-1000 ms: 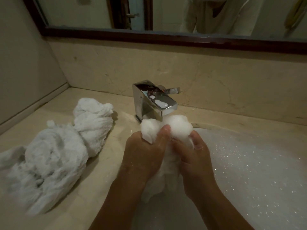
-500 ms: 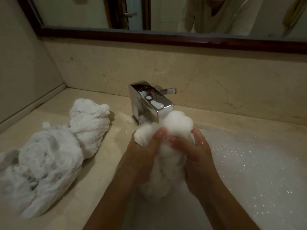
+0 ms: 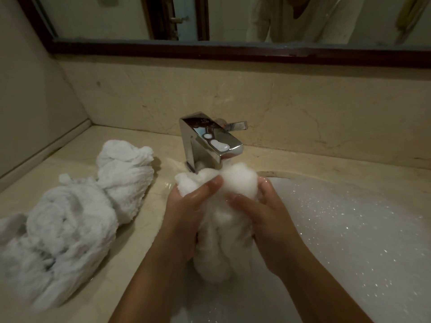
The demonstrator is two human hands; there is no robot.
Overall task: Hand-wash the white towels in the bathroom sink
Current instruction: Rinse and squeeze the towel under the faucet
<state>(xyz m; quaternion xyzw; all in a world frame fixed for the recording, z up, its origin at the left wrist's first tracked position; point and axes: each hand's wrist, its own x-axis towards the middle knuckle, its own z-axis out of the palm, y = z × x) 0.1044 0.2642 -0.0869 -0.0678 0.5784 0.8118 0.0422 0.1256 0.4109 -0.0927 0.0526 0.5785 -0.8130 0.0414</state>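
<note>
A wet, soapy white towel (image 3: 221, 234) is bunched between both hands just under the chrome tap (image 3: 207, 143), over the left part of the sink (image 3: 349, 229). My left hand (image 3: 186, 213) grips its left side, thumb across the top. From the right, my right hand (image 3: 263, 217) grips it, fingers curled round the far side. The towel's lower end hangs down toward the suds. Foam covers the water in the sink.
A heap of twisted white towels (image 3: 70, 215) lies on the beige counter (image 3: 144, 229) to the left of the sink. The counter meets a wall on the left and a marble backsplash behind. A dark-framed mirror (image 3: 233, 52) hangs above.
My hands have slid along the towel, rubbing it; the bunch has shifted from high above my hands to lower between them. The heap on the counter has not moved.
</note>
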